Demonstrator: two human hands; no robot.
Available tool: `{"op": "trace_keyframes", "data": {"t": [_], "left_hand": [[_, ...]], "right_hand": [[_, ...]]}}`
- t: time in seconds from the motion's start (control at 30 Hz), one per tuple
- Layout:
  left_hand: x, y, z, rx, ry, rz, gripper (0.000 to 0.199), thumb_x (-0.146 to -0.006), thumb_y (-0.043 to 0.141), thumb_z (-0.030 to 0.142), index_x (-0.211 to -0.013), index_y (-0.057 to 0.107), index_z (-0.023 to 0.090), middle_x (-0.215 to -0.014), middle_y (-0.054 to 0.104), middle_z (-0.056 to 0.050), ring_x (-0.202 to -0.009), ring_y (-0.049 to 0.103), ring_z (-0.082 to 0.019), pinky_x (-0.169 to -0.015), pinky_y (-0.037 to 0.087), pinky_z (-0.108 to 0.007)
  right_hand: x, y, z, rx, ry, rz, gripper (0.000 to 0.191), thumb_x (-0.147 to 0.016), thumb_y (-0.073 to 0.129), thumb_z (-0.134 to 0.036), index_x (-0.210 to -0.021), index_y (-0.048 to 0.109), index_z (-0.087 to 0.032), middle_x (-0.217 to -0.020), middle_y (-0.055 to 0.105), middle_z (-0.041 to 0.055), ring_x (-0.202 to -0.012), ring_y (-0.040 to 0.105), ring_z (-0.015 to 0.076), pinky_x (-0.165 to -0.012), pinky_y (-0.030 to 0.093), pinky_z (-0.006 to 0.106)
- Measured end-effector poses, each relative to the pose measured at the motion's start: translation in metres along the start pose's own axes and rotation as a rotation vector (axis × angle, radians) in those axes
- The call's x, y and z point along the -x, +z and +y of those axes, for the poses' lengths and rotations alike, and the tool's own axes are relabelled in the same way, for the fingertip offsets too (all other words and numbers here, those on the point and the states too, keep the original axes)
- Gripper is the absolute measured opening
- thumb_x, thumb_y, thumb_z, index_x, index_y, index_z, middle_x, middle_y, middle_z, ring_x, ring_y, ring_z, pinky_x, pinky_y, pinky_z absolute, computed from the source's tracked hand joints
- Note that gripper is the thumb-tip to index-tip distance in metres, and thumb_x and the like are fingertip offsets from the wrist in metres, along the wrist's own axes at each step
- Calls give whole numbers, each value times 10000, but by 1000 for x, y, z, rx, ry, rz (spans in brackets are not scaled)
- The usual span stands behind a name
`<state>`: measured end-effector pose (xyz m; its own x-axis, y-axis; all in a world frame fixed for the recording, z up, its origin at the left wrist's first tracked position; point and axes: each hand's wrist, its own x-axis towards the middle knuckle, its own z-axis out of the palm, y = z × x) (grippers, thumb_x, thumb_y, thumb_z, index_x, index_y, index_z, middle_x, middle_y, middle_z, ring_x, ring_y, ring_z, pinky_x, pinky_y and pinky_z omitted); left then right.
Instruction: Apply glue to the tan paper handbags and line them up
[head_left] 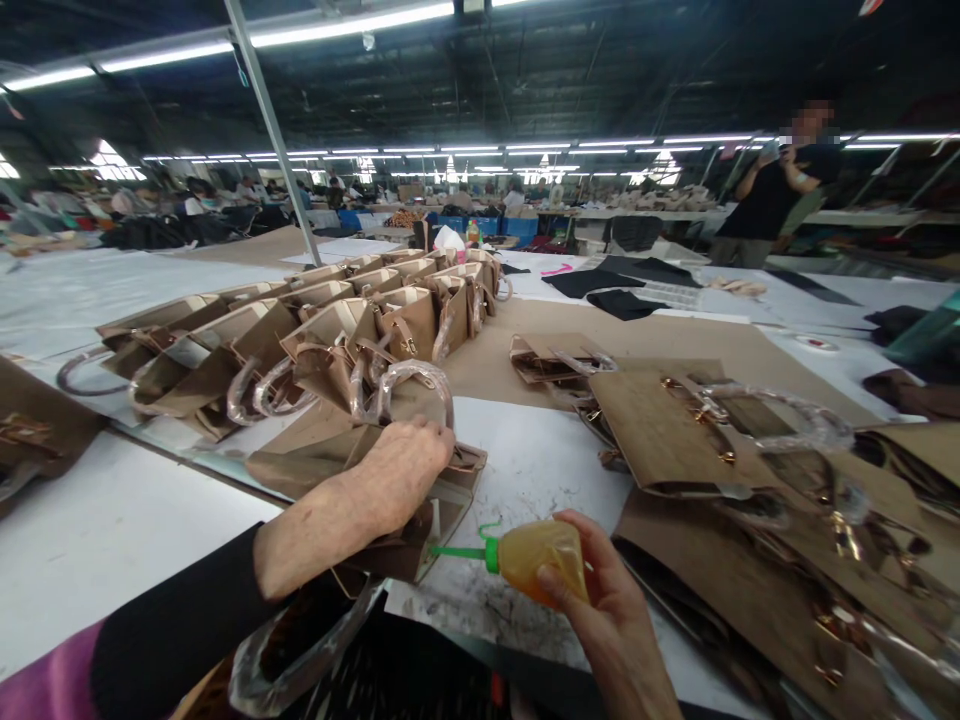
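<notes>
Grasping two things: right grip (609,603), one bottle (536,560); left grip (409,462), one bag (401,556).

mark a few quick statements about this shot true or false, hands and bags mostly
1. The right hand holds a translucent amber squeeze bottle. True.
2. The bottle's nozzle is red. False: it is green.
3. The left hand is on the bottle too. False: it is at an open brown bag.
4. Upright brown bags stand in rows beyond the left hand. True.
5. The person's left sleeve is all white. False: it is black and purple.
</notes>
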<state>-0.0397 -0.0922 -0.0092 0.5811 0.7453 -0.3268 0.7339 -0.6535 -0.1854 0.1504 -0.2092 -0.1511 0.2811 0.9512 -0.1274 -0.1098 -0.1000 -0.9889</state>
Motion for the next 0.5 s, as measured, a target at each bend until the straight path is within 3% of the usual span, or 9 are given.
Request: {"op": "trace_keyframes", "data": {"t": [0.13,0.27,0.4,0.5], "left_hand": [[1,1,-1,24,-1,30,402,-577,614,24,-971,560,78,-1002,631,-143,-943,581,-311,-793,489,-404],[0,-1,-3,40,-8,51,415,-575,621,22,-984,569,69,-1004,638,-143,-948,593,-311,-803,499,-407],[-1,-7,-7,61,-17,53,403,-594,624,29,-993,580,69,-994,651,-140,-928,610,-313,-810,504,-417],[-5,-5,-12,81,-10,74,312,-640,609,57,-950,598,86,-943,665,-127,-896,619,-307,-800,507,-412]], "right_hand": [[-14,-4,3,239,-87,55,531,-652,758,-473,-1100,614,-227,-884,691,40,-760,633,278,-727,515,355],[-30,0,10,367,-229,115,470,-689,717,-455,-1088,621,-227,-994,684,66,-867,619,311,-828,474,413],[-42,5,15,434,-434,115,346,-754,653,-307,-1089,606,-234,-993,667,67,-874,620,284,-778,493,383],[-49,7,16,521,-640,73,372,-791,532,-149,-1151,571,-234,-974,648,65,-868,629,252,-736,523,350]]}}
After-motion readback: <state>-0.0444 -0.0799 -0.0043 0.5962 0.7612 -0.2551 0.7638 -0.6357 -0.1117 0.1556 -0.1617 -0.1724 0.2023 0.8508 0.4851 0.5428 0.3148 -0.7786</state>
